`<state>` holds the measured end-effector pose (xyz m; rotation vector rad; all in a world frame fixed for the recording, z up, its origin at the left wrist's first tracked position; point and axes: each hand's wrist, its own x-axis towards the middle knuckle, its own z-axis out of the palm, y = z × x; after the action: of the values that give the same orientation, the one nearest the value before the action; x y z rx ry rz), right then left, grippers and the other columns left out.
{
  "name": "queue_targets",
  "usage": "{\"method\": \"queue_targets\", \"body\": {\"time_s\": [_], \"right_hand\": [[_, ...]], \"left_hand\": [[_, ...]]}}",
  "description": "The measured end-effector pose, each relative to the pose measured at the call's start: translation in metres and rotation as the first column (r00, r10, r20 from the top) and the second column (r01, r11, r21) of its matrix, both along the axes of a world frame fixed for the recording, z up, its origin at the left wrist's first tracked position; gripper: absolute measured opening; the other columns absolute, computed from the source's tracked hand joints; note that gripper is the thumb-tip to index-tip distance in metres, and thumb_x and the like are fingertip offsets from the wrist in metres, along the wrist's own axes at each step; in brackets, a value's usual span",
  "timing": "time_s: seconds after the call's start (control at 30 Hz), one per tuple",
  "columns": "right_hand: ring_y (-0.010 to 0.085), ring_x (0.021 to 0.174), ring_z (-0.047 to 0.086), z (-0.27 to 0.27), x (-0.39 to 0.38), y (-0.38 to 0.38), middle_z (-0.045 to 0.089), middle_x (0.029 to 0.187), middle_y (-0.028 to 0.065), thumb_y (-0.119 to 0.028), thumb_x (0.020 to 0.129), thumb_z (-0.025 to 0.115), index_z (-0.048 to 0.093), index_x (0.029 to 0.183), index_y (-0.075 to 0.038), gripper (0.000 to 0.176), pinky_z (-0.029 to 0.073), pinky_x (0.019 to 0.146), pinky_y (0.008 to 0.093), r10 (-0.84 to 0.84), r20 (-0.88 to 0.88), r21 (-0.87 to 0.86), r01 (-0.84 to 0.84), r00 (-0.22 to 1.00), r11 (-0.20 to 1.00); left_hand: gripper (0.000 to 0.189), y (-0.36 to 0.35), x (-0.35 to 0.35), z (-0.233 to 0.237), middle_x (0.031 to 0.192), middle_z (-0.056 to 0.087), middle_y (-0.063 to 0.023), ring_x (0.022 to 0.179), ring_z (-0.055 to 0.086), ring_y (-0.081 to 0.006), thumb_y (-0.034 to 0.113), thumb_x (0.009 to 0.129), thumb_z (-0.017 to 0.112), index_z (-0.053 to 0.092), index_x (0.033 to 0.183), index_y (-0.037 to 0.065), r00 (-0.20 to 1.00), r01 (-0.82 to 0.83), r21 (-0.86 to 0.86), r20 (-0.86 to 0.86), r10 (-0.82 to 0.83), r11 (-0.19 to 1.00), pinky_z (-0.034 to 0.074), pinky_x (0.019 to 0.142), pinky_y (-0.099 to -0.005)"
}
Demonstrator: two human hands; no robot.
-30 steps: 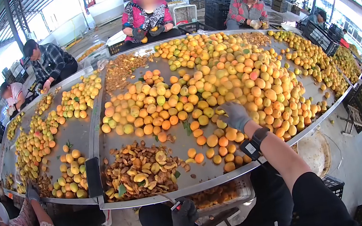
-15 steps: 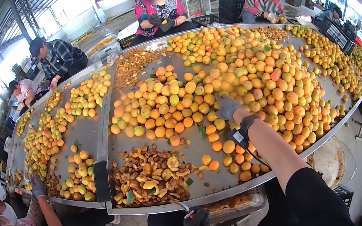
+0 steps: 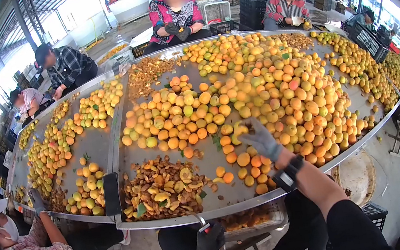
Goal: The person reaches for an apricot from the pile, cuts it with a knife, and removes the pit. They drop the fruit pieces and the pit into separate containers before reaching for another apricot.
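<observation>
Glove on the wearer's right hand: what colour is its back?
The glove is grey across the back, seen best in the head view.

A bare strip of table (image 3: 227, 202) leaves a hand room between the near-left heap of fruit pieces (image 3: 164, 189) and the loose fruit (image 3: 244, 159) to its right. The big fruit pile (image 3: 289, 107) blocks the far right. Leftward stand a metal divider (image 3: 116, 131) and black block (image 3: 111, 194).
</observation>
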<state>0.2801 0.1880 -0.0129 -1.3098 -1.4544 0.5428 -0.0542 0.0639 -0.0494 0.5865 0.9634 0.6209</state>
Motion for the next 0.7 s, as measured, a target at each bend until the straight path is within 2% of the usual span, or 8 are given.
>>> {"method": "queue_targets", "body": {"time_s": [0.07, 0.13, 0.17, 0.23, 0.4, 0.6, 0.67, 0.7], "right_hand": [[0.0137, 0.099, 0.053, 0.034, -0.033, -0.066, 0.05, 0.111, 0.008, -0.009, 0.086, 0.061, 0.052, 0.113, -0.001, 0.03, 0.048, 0.079, 0.0244, 0.084, -0.585, -0.294, -0.308, 0.806, 0.905], [0.01, 0.093, 0.054, 0.011, -0.048, -0.109, 0.052, 0.112, 0.005, -0.007, 0.088, 0.06, 0.05, 0.121, -0.001, 0.035, 0.048, 0.077, 0.0229, 0.316, 0.35, -0.01, -0.334, 0.882, 0.942], [0.01, 0.093, 0.054, 0.005, -0.059, -0.131, 0.052, 0.112, 0.005, -0.007, 0.088, 0.06, 0.05, 0.121, -0.001, 0.035, 0.048, 0.077, 0.0229, 0.325, 0.336, -0.021, -0.338, 0.884, 0.941], [0.0091, 0.092, 0.056, 0.023, -0.095, -0.172, 0.055, 0.107, 0.0029, -0.005, 0.089, 0.059, 0.052, 0.12, -0.002, 0.033, 0.049, 0.078, 0.0237, -0.016, -0.851, -0.396, -0.623, 0.524, 0.675], [0.009, 0.085, 0.057, 0.02, -0.129, -0.216, 0.059, 0.095, 0.0011, -0.006, 0.087, 0.063, 0.061, 0.105, -0.006, 0.018, 0.049, 0.077, 0.0237, 0.012, -0.745, -0.378, -0.436, 0.667, 0.817], [0.0095, 0.085, 0.056, 0.013, -0.111, -0.235, 0.056, 0.091, 0.0011, -0.001, 0.083, 0.065, 0.059, 0.097, -0.005, 0.016, 0.047, 0.074, 0.0242, 0.185, -0.772, -0.223, -0.532, 0.608, 0.817], [0.0095, 0.088, 0.055, 0.006, -0.107, -0.236, 0.056, 0.092, 0.0009, -0.001, 0.082, 0.066, 0.059, 0.1, -0.006, 0.019, 0.047, 0.076, 0.0243, 0.303, -0.726, -0.139, -0.563, 0.617, 0.815], [0.0096, 0.09, 0.054, 0.009, -0.107, -0.235, 0.056, 0.092, 0.0007, -0.002, 0.082, 0.067, 0.059, 0.102, -0.006, 0.022, 0.047, 0.078, 0.0244, 0.412, -0.663, -0.058, -0.591, 0.626, 0.805]], "left_hand": [[0.007, -0.002, 0.0, -0.017, 0.063, 0.049, 0.0021, 0.052, 0.048, -0.0084, 0.014, 0.088, 0.062, 0.058, 0.084, 0.009, 0.995, 0.074, 0.054, -0.068, -0.071, 0.996, 0.037, 0.042, -0.026], [0.012, -0.006, 0.009, -0.021, 0.063, 0.055, -0.0033, 0.055, 0.057, -0.0175, 0.019, 0.086, 0.064, 0.06, 0.087, 0.009, 0.898, 0.312, 0.472, -0.429, -0.094, 0.825, 0.045, 0.05, -0.0331], [0.012, -0.012, 0.013, -0.015, 0.063, 0.055, -0.0033, 0.055, 0.057, -0.0175, 0.019, 0.086, 0.064, 0.06, 0.087, 0.009, 0.894, 0.313, 0.456, -0.436, -0.097, 0.833, 0.045, 0.05, -0.0331], [0.019, -0.021, 0.03, 0.01, 0.071, 0.063, -0.0134, 0.064, 0.063, -0.0314, 0.025, 0.083, 0.067, 0.059, 0.088, 0.008, 0.683, 0.541, 0.729, -0.672, 0.287, 0.418, 0.048, 0.053, -0.0372], [0.035, -0.051, 0.04, 0.045, 0.083, 0.063, -0.0194, 0.079, 0.063, -0.0386, 0.027, 0.077, 0.072, 0.06, 0.104, 0.008, 0.566, 0.703, 0.586, -0.804, 0.181, 0.403, 0.051, 0.063, -0.0424], [0.046, -0.062, 0.021, 0.038, 0.085, 0.066, -0.0113, 0.082, 0.065, -0.025, 0.03, 0.083, 0.069, 0.054, 0.117, 0.003, 0.803, 0.594, 0.6, -0.397, -0.445, 0.536, 0.051, 0.075, -0.033], [0.048, -0.059, 0.007, 0.026, 0.103, 0.062, -0.0082, 0.085, 0.062, -0.0183, 0.029, 0.084, 0.068, 0.051, 0.12, 0.002, 0.735, 0.591, 0.042, 0.384, -0.559, 0.806, 0.052, 0.071, -0.0361], [0.048, -0.063, 0.008, 0.03, 0.103, 0.062, -0.0082, 0.085, 0.062, -0.0183, 0.029, 0.084, 0.068, 0.051, 0.12, 0.002, 0.737, 0.59, 0.039, 0.382, -0.558, 0.806, 0.052, 0.071, -0.0361]]}}
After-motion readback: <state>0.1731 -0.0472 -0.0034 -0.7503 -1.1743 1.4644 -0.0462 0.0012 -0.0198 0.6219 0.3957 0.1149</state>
